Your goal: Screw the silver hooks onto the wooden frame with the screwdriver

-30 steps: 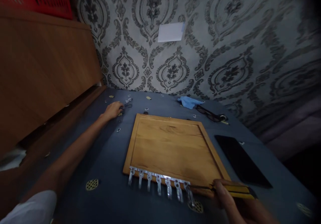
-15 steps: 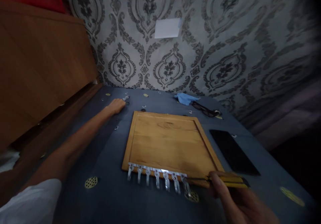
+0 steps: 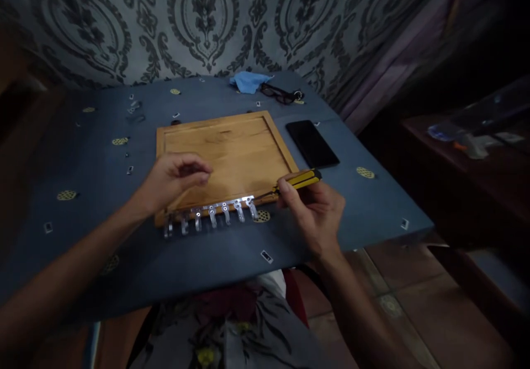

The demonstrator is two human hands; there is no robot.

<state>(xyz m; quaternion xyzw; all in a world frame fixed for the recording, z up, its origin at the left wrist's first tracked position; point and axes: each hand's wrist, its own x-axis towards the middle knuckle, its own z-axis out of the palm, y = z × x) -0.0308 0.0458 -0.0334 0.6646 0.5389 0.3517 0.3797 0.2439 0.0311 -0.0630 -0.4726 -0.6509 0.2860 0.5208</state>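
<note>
My right hand (image 3: 318, 212) grips the yellow-and-black handle of a screwdriver (image 3: 305, 178). Its thin shaft points left, and the tip is by the right end of a silver metal hook rack (image 3: 212, 214). This strip of several hooks lies along the near edge of a framed wooden board (image 3: 232, 151), with the hooks hanging over the edge. Over the board's left part hovers my left hand (image 3: 176, 178), fingers curled and thumb brought towards them. Whatever is between those fingertips is too small or hidden to make out.
Small metal pieces (image 3: 134, 110) lie on the blue patterned tablecloth (image 3: 95, 170) at the far left. A black phone (image 3: 312, 144) is right of the board. Behind it are glasses (image 3: 281, 93) and a blue cloth (image 3: 249, 82). A patterned wall stands behind the table.
My left hand has come back from the small metal pieces at the far left to above the board. The view has swung right and down. My right hand still holds the screwdriver.
</note>
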